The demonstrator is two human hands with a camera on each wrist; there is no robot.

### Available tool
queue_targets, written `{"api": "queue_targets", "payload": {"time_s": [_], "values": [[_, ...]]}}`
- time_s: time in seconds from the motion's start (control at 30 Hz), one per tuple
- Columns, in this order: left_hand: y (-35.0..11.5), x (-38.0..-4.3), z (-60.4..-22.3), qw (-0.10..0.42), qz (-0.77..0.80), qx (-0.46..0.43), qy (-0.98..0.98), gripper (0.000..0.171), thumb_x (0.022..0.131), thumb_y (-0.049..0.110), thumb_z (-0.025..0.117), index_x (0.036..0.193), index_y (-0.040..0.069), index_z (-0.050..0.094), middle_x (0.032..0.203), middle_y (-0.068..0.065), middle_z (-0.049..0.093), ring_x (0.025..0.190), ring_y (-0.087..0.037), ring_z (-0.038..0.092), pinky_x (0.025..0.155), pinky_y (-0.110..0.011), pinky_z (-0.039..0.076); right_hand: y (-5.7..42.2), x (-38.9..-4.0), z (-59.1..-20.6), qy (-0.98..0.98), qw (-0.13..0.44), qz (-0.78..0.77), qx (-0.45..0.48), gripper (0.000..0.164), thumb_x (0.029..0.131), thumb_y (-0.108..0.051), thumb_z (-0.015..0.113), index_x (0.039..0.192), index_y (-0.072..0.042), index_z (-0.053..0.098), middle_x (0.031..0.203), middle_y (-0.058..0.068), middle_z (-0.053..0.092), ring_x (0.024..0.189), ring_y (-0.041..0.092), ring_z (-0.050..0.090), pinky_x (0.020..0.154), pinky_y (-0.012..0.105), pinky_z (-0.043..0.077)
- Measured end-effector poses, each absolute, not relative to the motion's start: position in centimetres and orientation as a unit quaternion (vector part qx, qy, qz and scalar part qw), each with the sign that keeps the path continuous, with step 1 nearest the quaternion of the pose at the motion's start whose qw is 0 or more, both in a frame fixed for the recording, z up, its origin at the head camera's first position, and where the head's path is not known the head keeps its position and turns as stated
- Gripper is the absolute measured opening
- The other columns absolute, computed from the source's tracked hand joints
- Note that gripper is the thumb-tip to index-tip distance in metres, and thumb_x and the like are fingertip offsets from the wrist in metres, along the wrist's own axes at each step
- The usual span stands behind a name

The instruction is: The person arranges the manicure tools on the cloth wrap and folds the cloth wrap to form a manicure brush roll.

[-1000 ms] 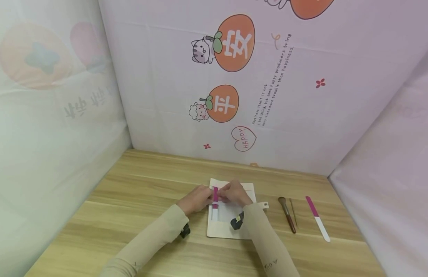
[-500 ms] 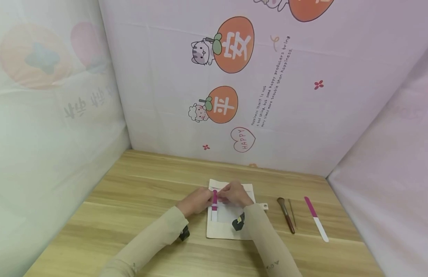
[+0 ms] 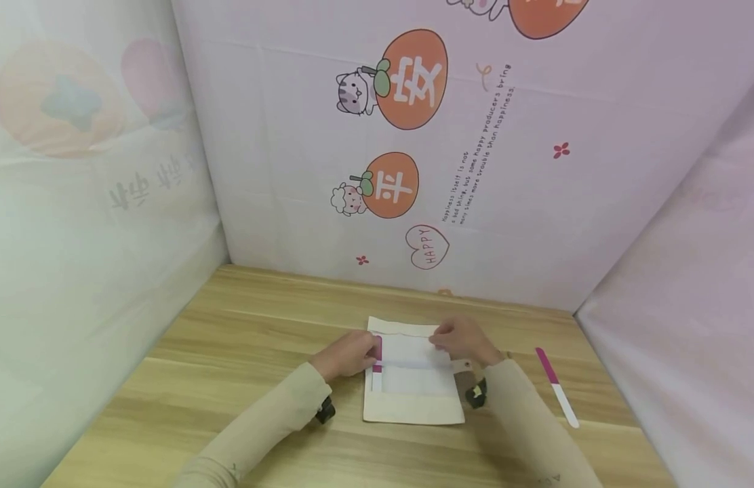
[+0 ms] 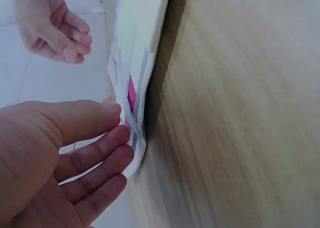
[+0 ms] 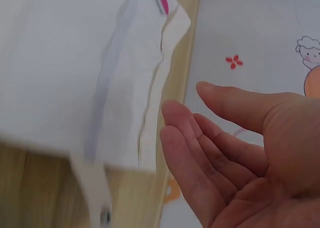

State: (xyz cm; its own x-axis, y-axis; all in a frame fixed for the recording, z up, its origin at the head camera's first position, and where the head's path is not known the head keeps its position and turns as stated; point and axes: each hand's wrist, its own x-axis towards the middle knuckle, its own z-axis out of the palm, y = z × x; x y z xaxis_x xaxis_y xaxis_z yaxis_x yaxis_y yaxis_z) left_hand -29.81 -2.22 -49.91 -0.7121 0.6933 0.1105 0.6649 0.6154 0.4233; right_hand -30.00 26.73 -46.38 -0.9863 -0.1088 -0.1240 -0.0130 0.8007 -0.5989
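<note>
On the table lies a flat, opened white cloth pouch [image 3: 420, 407] with an elastic band [image 3: 413, 366] across it. A magenta-and-white nail file [image 3: 377, 381] lies under the band at the pouch's left side. My left hand [image 3: 348, 354] is at that left edge, by the file's magenta end. In the left wrist view its thumb and fingers are loosely bent beside the band [image 4: 131, 122]; whether they touch it I cannot tell. Above the pouch's upper right corner is my right hand [image 3: 465, 337]. The right wrist view shows its fingers [image 5: 192, 173] apart from the thumb, holding nothing.
A second magenta-and-white nail file [image 3: 557, 388] lies on the table to the right. A snap tab [image 3: 464, 366] sticks out from the pouch's right side. Printed cloth walls [image 3: 279, 169] stand behind and beside the wooden table [image 3: 243, 325].
My right hand has moved away from the file toward the right, and its forearm now covers the brush and thin stick. The left hand stays near the file.
</note>
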Motion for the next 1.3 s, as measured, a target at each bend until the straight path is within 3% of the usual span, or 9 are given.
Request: {"api": "queue_targets", "payload": {"time_s": [0.27, 0.67, 0.9, 1.03, 1.3], "values": [[-0.9, -29.8, -49.6, 0.043, 0.213, 0.371, 0.903, 0.005, 0.099, 0.007, 0.072, 0.094, 0.007, 0.074, 0.087, 0.0, 0.07, 0.08, -0.009, 0.056, 0.079, -0.026, 0.053, 33.9, -27.5, -44.4, 0.963, 0.06, -0.259, -0.036, 0.037, 0.096, -0.027, 0.076, 0.119, 0.001, 0.071, 0.116, 0.02, 0.075, 0.1, 0.031, 0.071, 0.086, 0.05, 0.061], [0.7, -29.7, -49.6, 0.039, 0.198, 0.393, 0.897, 0.01, 0.097, 0.002, 0.071, 0.09, 0.004, 0.076, 0.081, -0.001, 0.069, 0.075, -0.01, 0.053, 0.076, -0.023, 0.051, 43.5, -26.2, -43.6, 0.982, 0.039, -0.178, -0.042, 0.044, 0.093, -0.025, 0.076, 0.115, 0.012, 0.068, 0.113, 0.031, 0.072, 0.101, 0.045, 0.07, 0.09, 0.06, 0.058], [1.1, -29.9, -50.0, 0.038, 0.183, 0.396, 0.899, 0.012, 0.098, 0.003, 0.071, 0.087, 0.004, 0.076, 0.081, -0.001, 0.072, 0.075, -0.008, 0.053, 0.075, -0.022, 0.052, 46.5, -26.2, -44.1, 0.987, 0.021, -0.152, -0.046, 0.037, 0.09, -0.018, 0.079, 0.103, 0.015, 0.071, 0.101, 0.031, 0.073, 0.091, 0.046, 0.07, 0.084, 0.06, 0.058], [1.1, -29.8, -50.1, 0.035, 0.184, 0.395, 0.9, 0.013, 0.098, 0.003, 0.071, 0.086, 0.005, 0.076, 0.083, -0.001, 0.072, 0.076, -0.009, 0.055, 0.076, -0.023, 0.053, 47.5, -26.2, -45.2, 0.987, 0.033, -0.154, -0.032, 0.036, 0.092, -0.014, 0.074, 0.104, 0.019, 0.069, 0.103, 0.038, 0.071, 0.095, 0.054, 0.069, 0.085, 0.062, 0.059], [1.0, -29.8, -50.5, 0.028, 0.169, 0.394, 0.903, 0.012, 0.099, 0.006, 0.071, 0.088, 0.008, 0.075, 0.088, -0.001, 0.074, 0.082, -0.009, 0.061, 0.082, -0.025, 0.056, 49.0, -25.7, -46.6, 0.983, 0.059, -0.174, 0.015, 0.047, 0.096, -0.022, 0.071, 0.114, 0.021, 0.065, 0.114, 0.042, 0.067, 0.105, 0.06, 0.064, 0.088, 0.064, 0.057]]}}
